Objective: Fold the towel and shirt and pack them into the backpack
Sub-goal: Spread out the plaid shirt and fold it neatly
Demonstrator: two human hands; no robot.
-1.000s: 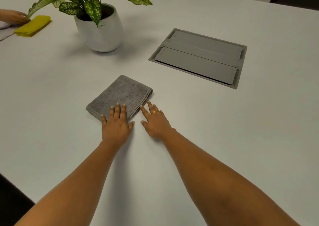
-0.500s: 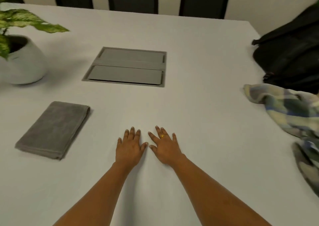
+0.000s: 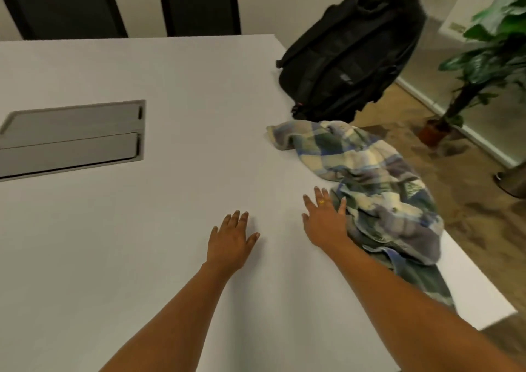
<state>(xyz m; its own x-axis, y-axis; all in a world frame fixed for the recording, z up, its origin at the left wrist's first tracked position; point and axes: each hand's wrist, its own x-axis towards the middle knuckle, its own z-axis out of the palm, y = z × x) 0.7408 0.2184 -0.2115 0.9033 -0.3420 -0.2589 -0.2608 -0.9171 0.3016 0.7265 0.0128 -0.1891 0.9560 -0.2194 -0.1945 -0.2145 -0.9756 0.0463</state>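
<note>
Plaid in blue, cream and green, the crumpled shirt sprawls along the table's right edge before the black backpack, the flat, spread right hand touching it, left hand flat, empty.

Bare table left; crumpled shirt and backpack crowd the right edge.

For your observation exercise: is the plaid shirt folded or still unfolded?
Unfolded. The plaid shirt lies crumpled in a loose heap at the table's right edge, partly hanging over it.
</note>
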